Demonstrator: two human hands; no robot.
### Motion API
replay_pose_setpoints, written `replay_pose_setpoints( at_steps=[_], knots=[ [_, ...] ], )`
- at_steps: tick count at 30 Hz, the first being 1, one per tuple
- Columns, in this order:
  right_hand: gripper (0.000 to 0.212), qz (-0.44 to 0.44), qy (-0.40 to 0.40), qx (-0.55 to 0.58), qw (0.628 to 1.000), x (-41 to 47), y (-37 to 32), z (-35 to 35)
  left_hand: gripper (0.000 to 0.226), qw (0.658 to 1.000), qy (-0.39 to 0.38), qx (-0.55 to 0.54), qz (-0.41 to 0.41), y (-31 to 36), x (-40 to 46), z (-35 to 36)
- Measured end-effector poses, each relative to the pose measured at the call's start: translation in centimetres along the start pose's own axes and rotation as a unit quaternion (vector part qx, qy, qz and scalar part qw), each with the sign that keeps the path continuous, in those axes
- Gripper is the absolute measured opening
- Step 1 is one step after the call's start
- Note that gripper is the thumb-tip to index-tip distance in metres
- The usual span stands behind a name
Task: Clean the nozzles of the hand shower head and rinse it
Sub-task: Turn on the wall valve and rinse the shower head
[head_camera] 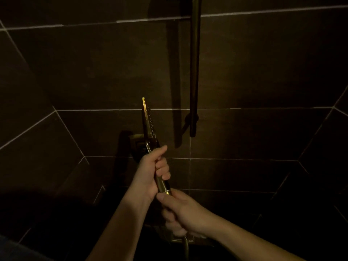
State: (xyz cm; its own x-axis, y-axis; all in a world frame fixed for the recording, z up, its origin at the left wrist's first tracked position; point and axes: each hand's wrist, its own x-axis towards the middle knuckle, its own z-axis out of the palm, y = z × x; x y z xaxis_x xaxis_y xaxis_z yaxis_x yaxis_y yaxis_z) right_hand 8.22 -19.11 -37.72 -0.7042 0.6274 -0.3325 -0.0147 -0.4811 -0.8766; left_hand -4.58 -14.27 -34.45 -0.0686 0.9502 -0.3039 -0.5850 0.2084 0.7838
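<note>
Light very low; detail limited. Landmark for all positions: the shower head.

Hose (186,245): nearest item, a ribbed metal line leaving the bottom edge of the view and rising into the right hand, below the shower head.

Right hand (180,211): closed around the lowest part of the handle, where the hose joins. Thumb lies along the top, pointing at the joint; fingers curl under. Which part it grips, the hose nut or the handle end, I cannot tell. Forearm enters from the lower right.

Left hand (152,170): just above the right hand, almost touching it, wrapped tight around the middle of the handle. Thumb points up along the handle; 3 curled fingers show on the right side. Forearm enters from the lower centre.

Shower head (148,119): brass-coloured, flat and long, held upright and seen nearly edge-on above the left hand. Rows of small nozzle holes show on its right face; a few bright dots show on the narrow left edge. It is held in the air, in front of the wall and clear of it.

Wall fitting (136,143): a square metal plate behind the neck of the shower head, partly hidden by it.

Rail (194,72): dark vertical bar, up and right of the shower head, ending at a bracket level with the nozzle face.

Wall (75,72): dark tiles with pale grout lines, behind everything.
</note>
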Motion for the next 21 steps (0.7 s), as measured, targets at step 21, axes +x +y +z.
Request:
replay_pose_setpoints(
  at_steps=[21],
  knots=[
    [0.037, 0.087, -0.085, -0.466, 0.877, 17.5, 1.8, 0.7, 0.021, 0.952, 0.258, 0.082, 0.141, 0.1, -0.6, -17.7]
  ],
)
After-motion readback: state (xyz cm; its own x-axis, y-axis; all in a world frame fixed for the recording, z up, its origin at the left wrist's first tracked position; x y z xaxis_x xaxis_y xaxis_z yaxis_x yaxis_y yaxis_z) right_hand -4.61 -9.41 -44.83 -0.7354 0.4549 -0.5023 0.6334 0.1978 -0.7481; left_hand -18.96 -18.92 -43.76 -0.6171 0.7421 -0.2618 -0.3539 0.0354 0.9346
